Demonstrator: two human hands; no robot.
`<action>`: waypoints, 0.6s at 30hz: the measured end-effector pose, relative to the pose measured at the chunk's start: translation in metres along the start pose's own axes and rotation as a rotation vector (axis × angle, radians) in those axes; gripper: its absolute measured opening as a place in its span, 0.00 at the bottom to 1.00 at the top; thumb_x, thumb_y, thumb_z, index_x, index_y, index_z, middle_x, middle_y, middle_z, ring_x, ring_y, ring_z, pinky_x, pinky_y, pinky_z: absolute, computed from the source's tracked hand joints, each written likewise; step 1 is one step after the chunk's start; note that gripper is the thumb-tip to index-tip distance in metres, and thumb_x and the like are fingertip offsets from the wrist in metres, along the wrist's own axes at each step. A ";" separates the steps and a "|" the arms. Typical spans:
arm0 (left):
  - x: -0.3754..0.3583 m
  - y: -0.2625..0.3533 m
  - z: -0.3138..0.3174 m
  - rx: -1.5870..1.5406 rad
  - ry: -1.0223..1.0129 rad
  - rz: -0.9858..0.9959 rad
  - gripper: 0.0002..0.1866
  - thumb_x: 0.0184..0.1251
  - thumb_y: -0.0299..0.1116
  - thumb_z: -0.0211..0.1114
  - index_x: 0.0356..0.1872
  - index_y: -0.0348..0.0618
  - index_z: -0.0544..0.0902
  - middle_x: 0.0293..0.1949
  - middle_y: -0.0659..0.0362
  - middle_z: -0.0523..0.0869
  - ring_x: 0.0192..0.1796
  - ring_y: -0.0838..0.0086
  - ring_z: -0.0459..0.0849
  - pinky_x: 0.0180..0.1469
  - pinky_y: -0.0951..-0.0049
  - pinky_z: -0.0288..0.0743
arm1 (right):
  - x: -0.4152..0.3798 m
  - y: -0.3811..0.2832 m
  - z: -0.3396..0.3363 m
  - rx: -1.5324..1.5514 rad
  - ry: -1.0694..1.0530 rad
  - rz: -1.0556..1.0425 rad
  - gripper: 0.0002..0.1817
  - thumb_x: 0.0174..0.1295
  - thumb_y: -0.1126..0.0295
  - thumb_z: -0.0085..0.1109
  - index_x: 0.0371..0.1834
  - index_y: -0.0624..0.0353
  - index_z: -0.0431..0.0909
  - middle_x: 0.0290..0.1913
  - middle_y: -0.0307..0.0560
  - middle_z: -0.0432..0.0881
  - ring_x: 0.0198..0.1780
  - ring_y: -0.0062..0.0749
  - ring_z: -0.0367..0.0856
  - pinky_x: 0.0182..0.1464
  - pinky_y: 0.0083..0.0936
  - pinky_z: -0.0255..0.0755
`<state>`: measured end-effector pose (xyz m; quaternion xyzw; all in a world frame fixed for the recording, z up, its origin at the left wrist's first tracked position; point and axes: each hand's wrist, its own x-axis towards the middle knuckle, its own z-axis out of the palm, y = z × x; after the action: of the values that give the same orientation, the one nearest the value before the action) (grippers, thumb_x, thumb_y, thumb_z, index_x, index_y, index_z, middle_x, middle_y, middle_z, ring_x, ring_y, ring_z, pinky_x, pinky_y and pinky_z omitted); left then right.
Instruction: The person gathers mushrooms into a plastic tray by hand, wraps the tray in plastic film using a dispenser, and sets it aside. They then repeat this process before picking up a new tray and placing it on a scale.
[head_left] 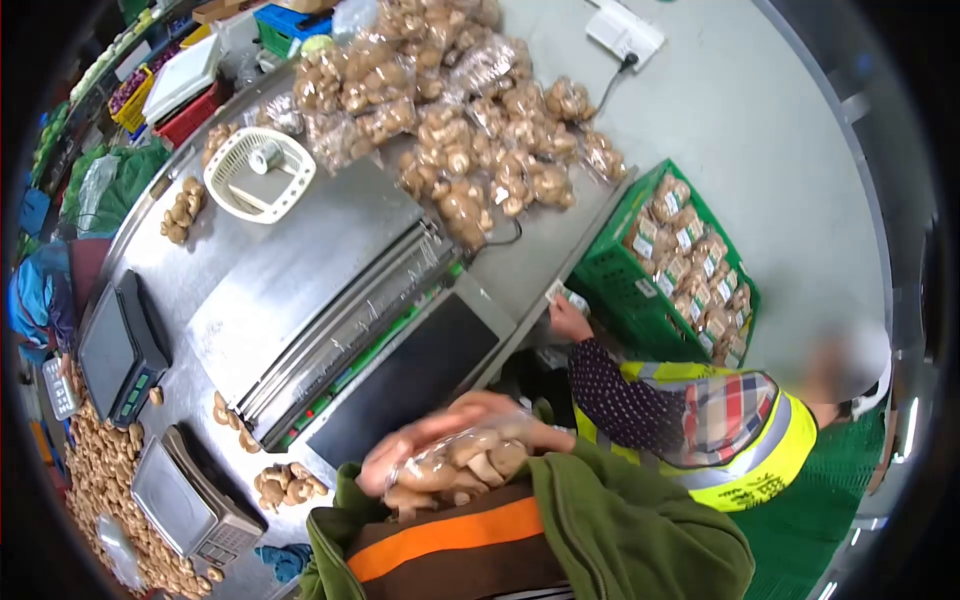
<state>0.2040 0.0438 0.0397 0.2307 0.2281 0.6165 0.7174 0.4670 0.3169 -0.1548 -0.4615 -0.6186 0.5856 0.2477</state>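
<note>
A bag of brown mushrooms (465, 462) in clear plastic is held close to my chest, above the black plate of the wrapping machine (405, 370). My left hand (385, 460) is closed round its left and upper side, blurred by motion. At the right end of the bag, my right hand (545, 434) grips it; most of those fingers are hidden behind the pack. A steel tray top (300, 280) lies beyond the machine. Loose mushrooms (287, 485) sit in a small heap left of my left hand.
Bagged mushrooms (450, 120) pile up at the back, near a white basket (261, 175). Two scales (185, 495) and a big mushroom heap (100, 470) stand left. A co-worker in a yellow vest (740, 470) reaches toward a green crate (630, 285) of labelled packs on the right.
</note>
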 end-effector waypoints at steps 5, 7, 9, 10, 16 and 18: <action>-0.010 -0.051 -0.056 -0.405 0.067 -0.483 0.32 0.76 0.42 0.52 0.75 0.38 0.56 0.58 0.54 0.74 0.49 0.73 0.76 0.49 0.75 0.76 | -0.106 -0.225 0.072 0.133 -0.739 0.062 0.30 0.58 0.66 0.70 0.63 0.64 0.73 0.61 0.49 0.76 0.63 0.30 0.74 0.66 0.29 0.67; 0.010 -0.023 -0.053 -0.057 0.057 -0.270 0.24 0.78 0.35 0.52 0.70 0.38 0.65 0.57 0.58 0.78 0.53 0.76 0.77 0.53 0.76 0.75 | -0.079 -0.196 0.073 0.207 -0.544 0.251 0.22 0.59 0.68 0.67 0.56 0.65 0.77 0.50 0.46 0.82 0.52 0.29 0.80 0.56 0.27 0.75; 0.038 0.026 -0.053 0.345 0.283 -0.075 0.23 0.77 0.38 0.56 0.65 0.35 0.71 0.57 0.56 0.80 0.58 0.77 0.78 0.61 0.72 0.73 | -0.037 -0.169 0.066 0.290 -0.303 0.225 0.16 0.63 0.66 0.61 0.51 0.64 0.78 0.43 0.44 0.83 0.44 0.28 0.82 0.48 0.27 0.78; 0.051 0.068 -0.061 0.449 0.299 0.018 0.22 0.76 0.37 0.58 0.64 0.35 0.73 0.59 0.55 0.80 0.58 0.76 0.78 0.61 0.71 0.73 | -0.017 -0.164 0.065 0.379 -0.158 0.124 0.15 0.66 0.63 0.57 0.48 0.62 0.78 0.40 0.43 0.82 0.39 0.27 0.81 0.45 0.26 0.78; 0.076 0.219 -0.230 0.567 1.161 0.619 0.15 0.71 0.34 0.62 0.53 0.36 0.79 0.44 0.58 0.84 0.43 0.77 0.80 0.48 0.76 0.75 | 0.078 -0.150 0.029 1.037 0.133 0.184 0.18 0.74 0.58 0.45 0.54 0.59 0.75 0.45 0.45 0.82 0.40 0.29 0.83 0.40 0.22 0.80; 0.078 0.243 -0.293 0.791 1.369 0.655 0.23 0.68 0.37 0.65 0.58 0.34 0.76 0.48 0.52 0.83 0.44 0.72 0.81 0.51 0.76 0.75 | 0.108 -0.147 0.041 1.104 0.155 0.226 0.18 0.73 0.57 0.50 0.52 0.60 0.77 0.43 0.46 0.83 0.38 0.28 0.83 0.40 0.21 0.80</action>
<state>-0.1543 0.1676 -0.0463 0.0953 0.7314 0.6712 0.0741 0.3422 0.4064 -0.0480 -0.3687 -0.1476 0.8093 0.4328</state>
